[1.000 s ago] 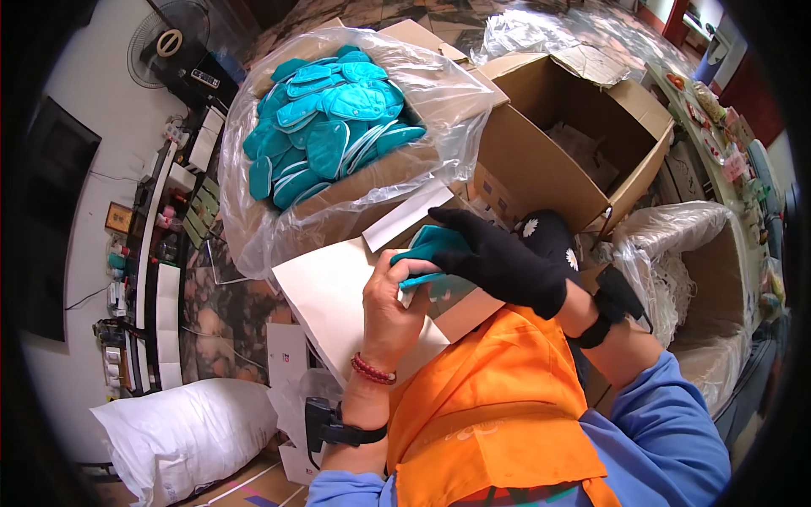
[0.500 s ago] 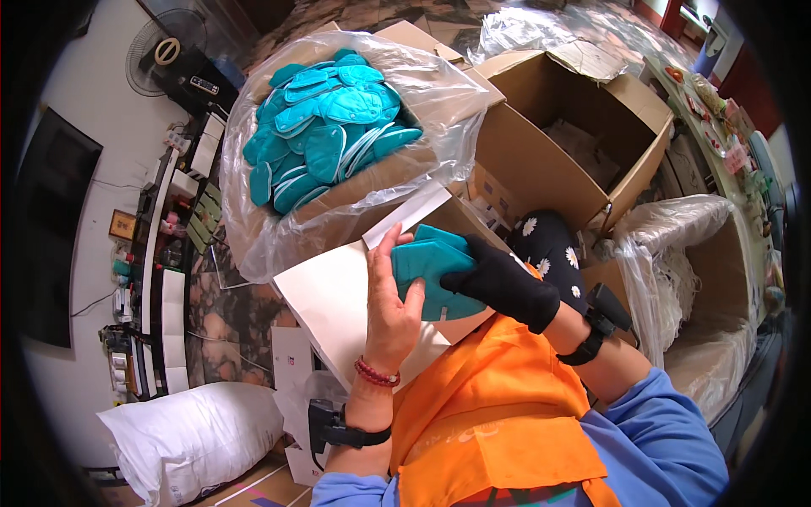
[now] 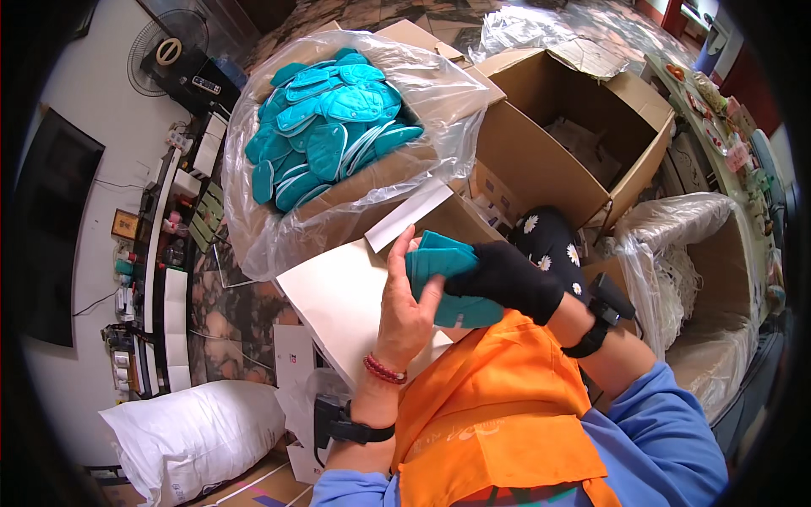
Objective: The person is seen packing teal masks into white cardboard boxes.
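Several teal padded cloth pieces [image 3: 465,313], stacked together with a small white tag at the lower edge, are held above my lap. My left hand [image 3: 407,308], bare with a red bead bracelet, holds their left side, thumb across the front and fingers behind. My right hand [image 3: 515,283], in a black glove, is closed on their right side, and its fingers are partly hidden by the cloth. Below and behind the pieces lies a pale cardboard surface [image 3: 329,291]. A plastic-lined carton beyond it holds a heap of similar teal pieces [image 3: 325,127].
An open brown carton [image 3: 541,165] stands at the far right. Nearer on the right, another plastic-lined carton [image 3: 718,313] holds white stringy material [image 3: 676,296]. A stuffed white sack [image 3: 198,435] lies at the lower left. A low cabinet [image 3: 176,329] and a fan [image 3: 169,51] line the left wall.
Both hands have shifted slightly right with the teal pieces. My left hand has turned, its thumb now lying farther over the front. My gloved fingers now cover more of the cloth.
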A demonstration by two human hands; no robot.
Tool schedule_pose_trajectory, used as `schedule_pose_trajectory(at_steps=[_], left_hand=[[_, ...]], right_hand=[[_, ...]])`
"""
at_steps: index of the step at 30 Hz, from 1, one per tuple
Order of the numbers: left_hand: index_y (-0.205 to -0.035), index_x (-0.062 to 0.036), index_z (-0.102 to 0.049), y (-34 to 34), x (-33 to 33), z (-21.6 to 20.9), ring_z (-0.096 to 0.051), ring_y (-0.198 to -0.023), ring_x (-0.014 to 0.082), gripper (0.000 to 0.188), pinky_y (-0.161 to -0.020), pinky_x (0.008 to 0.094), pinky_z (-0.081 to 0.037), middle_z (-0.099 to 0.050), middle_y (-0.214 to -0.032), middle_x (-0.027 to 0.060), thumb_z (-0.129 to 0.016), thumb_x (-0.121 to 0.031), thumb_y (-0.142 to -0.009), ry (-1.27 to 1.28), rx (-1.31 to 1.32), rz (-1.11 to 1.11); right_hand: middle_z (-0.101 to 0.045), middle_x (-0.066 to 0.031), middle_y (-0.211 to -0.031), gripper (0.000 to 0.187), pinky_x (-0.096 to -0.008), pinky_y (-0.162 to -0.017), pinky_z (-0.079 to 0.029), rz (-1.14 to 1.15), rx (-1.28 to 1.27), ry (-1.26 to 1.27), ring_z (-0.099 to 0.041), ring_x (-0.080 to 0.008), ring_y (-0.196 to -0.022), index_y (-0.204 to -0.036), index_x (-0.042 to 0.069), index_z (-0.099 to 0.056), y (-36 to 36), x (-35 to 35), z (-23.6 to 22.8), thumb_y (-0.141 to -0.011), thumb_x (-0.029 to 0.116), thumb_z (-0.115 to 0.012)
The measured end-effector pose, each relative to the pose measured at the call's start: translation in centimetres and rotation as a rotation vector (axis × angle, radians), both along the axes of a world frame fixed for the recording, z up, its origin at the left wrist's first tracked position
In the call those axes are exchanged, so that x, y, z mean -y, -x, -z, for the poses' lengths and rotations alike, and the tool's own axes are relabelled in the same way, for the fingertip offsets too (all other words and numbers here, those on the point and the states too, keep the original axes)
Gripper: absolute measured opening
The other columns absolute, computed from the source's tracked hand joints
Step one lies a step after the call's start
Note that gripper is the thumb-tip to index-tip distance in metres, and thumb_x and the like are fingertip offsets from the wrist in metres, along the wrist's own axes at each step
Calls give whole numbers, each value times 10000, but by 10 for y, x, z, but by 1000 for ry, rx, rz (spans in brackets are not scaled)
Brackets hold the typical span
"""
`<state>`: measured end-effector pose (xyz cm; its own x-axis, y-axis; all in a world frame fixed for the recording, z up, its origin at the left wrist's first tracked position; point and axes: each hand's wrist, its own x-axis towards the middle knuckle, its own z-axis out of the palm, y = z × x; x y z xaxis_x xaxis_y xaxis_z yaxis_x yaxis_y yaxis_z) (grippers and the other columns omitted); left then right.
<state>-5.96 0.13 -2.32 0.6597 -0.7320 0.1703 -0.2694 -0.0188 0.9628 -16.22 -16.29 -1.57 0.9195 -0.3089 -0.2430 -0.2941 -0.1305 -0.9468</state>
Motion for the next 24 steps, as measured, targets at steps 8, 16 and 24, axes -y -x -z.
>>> schedule_pose_trajectory(at_steps=[8, 16, 24], left_hand=[[-1158, -9, -550, -10, -10, -3, -658, -879, 324, 327, -778, 406, -507, -679, -920, 154, -645, -137, -873, -332, 285, 199], [-1008, -16, -548, -11, -16, 0, -652, -675, 329, 126, -640, 404, -514, -634, -694, 138, -475, -58, -914, -379, 267, 159], [-913, -5, -563, -33, -38, -4, -624, -771, 291, 155, -726, 386, -489, -600, -786, 141, -422, -47, -963, -445, 328, 144]], right_hand=[[-725, -129, -832, 407, -301, -712, -552, 41, -19, 66, -695, -144, -754, -993, -27, -723, -3, 38, -34, -826, 340, -779], [-728, -67, -862, 338, -294, -731, -546, -64, -88, 166, -674, -132, -754, -990, -10, -737, 8, 51, -28, -843, 292, -772], [-727, -117, -994, 367, -310, -839, -558, 262, 134, -309, -700, -172, -860, -1090, -60, -688, 42, 107, -48, -817, 172, -767]])
